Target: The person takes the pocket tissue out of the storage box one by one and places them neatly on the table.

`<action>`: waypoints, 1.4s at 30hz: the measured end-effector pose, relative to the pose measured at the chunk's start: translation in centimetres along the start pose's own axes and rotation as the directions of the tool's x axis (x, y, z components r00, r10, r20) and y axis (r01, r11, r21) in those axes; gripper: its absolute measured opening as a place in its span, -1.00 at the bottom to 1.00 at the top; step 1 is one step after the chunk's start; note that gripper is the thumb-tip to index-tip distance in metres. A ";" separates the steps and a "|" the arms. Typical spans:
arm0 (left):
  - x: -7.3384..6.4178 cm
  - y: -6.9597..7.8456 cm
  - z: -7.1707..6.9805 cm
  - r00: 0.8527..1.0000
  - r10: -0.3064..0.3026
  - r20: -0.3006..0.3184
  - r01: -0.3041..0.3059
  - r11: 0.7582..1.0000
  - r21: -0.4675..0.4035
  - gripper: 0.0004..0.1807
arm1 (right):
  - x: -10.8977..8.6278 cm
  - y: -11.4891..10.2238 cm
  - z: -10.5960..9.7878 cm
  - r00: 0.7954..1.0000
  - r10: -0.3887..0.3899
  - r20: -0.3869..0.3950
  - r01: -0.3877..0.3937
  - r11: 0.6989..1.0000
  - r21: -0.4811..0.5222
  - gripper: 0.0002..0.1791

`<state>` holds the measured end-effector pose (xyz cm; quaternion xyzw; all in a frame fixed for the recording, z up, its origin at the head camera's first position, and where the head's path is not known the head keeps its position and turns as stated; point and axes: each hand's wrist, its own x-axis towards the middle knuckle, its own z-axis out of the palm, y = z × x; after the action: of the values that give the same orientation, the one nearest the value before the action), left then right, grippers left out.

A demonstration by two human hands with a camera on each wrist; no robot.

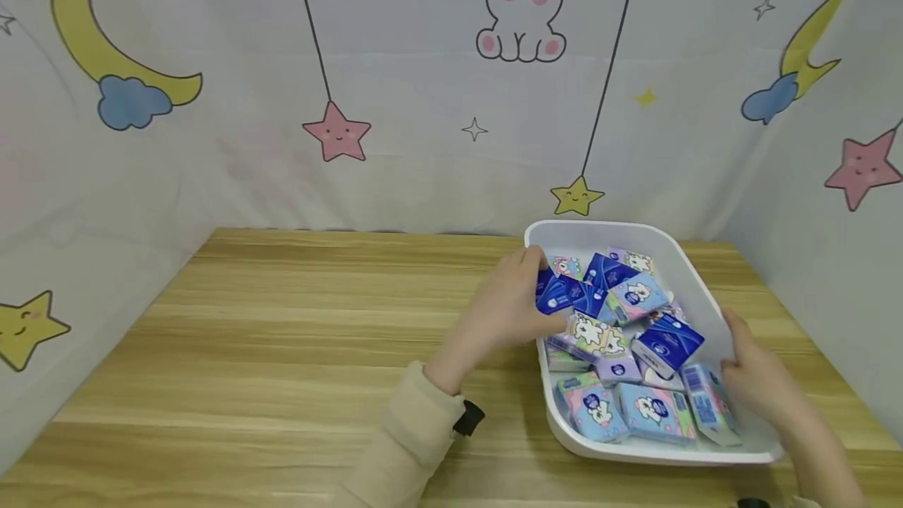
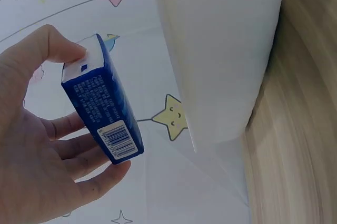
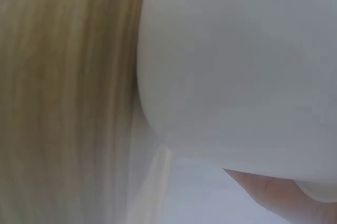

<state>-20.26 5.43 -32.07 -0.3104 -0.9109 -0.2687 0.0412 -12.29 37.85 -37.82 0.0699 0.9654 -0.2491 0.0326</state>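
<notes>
A white plastic bin [image 1: 669, 457] stands on the right side of the table, holding many small tissue packs. Over its left rim, my left hand [image 1: 504, 300] grips a dark blue tissue pack [image 2: 108, 103] between thumb and fingers; its barcode side shows in the left wrist view. My right hand [image 1: 762, 371] holds the bin's right rim, with the thumb at the inner side. In the bin lie blue packs [image 1: 666, 345], light blue packs with a white cartoon animal [image 1: 656, 412] and purple packs [image 1: 589, 335]. The right wrist view shows mostly the bin's outer wall [image 3: 237, 77].
A wood-grain table [image 1: 296, 351] stretches to the left of the bin. White curtains [image 1: 423, 61] printed with stars, moons and a rabbit enclose it at the back and both sides. The bin's far rim stands close to the back curtain.
</notes>
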 end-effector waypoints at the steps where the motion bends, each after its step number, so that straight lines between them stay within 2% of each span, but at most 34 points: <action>1: 0.1 -0.4 -0.1 1.000 -0.009 0.003 0.009 1.000 -0.018 -0.29 | 0.0 0.0 0.0 1.000 0.002 0.001 -0.002 1.000 -0.002 -0.16; 5: 0.6 -1.8 -0.3 1.000 -0.015 0.019 0.016 0.998 -0.063 -0.28 | 0.0 0.0 -0.1 1.000 0.018 0.017 -0.018 1.000 0.004 -0.15; 14: 1.4 -4.0 0.6 0.999 0.041 0.032 -0.036 0.992 -0.123 -0.31 | 0.0 0.1 0.0 1.000 0.004 0.010 -0.004 1.000 -0.009 -0.15; 18: 1.8 -4.7 1.2 0.998 0.034 0.052 -0.025 0.989 -0.148 -0.30 | 0.0 0.1 0.2 1.000 -0.011 -0.003 0.011 1.000 -0.016 -0.15; 26: 2.3 -5.6 1.5 0.996 -0.020 0.083 0.037 0.975 -0.218 -0.22 | 0.1 0.0 0.2 0.999 -0.024 -0.024 0.023 1.000 -0.020 -0.16; 31: 2.5 -6.1 1.7 0.996 -0.028 0.084 0.046 0.975 -0.218 -0.25 | 0.0 0.1 0.1 0.999 -0.022 -0.027 0.021 0.999 -0.025 -0.16; 37: 2.7 -6.8 2.4 0.995 -0.007 0.097 0.025 0.981 -0.194 -0.29 | 0.0 0.1 0.1 0.999 -0.022 -0.029 0.020 0.999 -0.041 -0.16; 42: 2.7 -7.5 2.9 0.990 -0.045 0.132 0.067 0.984 -0.165 -0.30 | 0.0 0.1 0.1 1.000 -0.009 -0.014 0.008 1.000 -0.024 -0.15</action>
<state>-26.58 3.46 -37.31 -0.3038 -0.8940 -0.3254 -0.0512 -12.29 37.92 -37.98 0.0672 0.9689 -0.2369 0.0254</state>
